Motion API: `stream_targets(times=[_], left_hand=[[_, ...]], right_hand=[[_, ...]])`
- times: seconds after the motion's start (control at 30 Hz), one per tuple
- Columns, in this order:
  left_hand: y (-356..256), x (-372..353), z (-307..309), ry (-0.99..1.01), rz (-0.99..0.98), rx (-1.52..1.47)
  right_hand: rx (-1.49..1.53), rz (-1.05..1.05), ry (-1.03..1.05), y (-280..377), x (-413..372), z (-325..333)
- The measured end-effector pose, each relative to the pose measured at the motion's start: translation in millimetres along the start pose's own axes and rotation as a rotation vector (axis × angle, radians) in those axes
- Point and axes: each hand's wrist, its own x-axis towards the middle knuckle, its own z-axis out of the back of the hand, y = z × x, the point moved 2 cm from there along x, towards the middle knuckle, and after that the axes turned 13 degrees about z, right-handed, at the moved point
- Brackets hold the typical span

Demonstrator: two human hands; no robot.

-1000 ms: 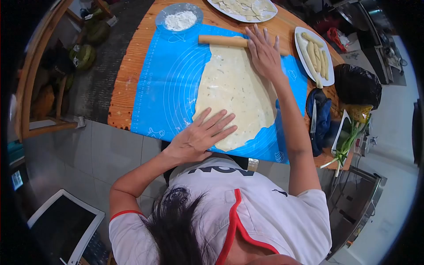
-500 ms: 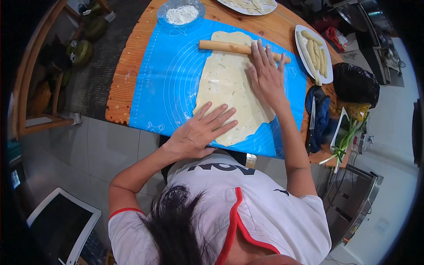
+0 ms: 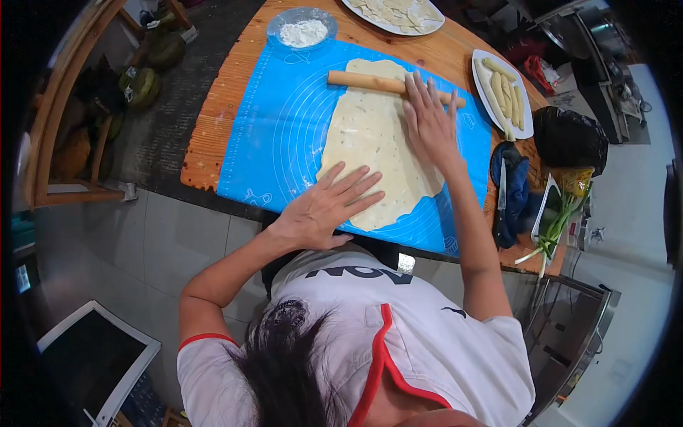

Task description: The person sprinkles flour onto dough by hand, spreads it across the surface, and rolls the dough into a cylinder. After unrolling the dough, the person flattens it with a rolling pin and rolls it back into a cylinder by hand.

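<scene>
A thin, pale sheet of dough [image 3: 363, 142] with small green flecks lies on a blue pastry mat [image 3: 267, 142] marked with white circles. Near its far end a wooden rolling pin [image 3: 366, 82] rests crosswise on the dough. My right hand [image 3: 431, 128] lies over the right part of the pin, palm down with fingers stretched out, not wrapped round it. At the near left edge of the dough, my left hand [image 3: 324, 210] presses flat, fingers spread, holding nothing. The pin's stretch beneath my right hand is hidden.
A glass bowl of flour [image 3: 302, 32] stands at the far left of the wooden table [image 3: 213, 121]. Plates of cut dough pieces [image 3: 398, 14] and dough rolls [image 3: 505, 92] sit beyond the mat. To the right are a knife [image 3: 502, 185], a black bag [image 3: 569, 139] and spring onions [image 3: 558, 228].
The whole view has shifted slightly. My hands and the rolling pin keep nearly the same place on the dough.
</scene>
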Motion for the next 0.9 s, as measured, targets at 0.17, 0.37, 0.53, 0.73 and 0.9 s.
stream_targets(times=[0.17, 0.37, 0.53, 0.73, 0.9], left_hand=[[1, 0, -2, 0.019, -0.015, -0.001], [2, 0, 0, 0.010, -0.021, -0.035], [4, -1, 0, 0.001, -0.035, -0.075], [5, 1, 1, 0.002, -0.042, -0.043], [6, -1, -3, -0.024, -0.041, -0.048]], right_hand=[[-0.018, -0.017, 0.007, 1, 3, 1], [0.032, -0.079, 0.107, -52, 72, -36], [0.035, -0.005, -0.014, -4, 14, -7], [0.088, 0.099, -0.079, 1, 16, 22], [0.303, 0.218, -0.057, -19, 41, 17]])
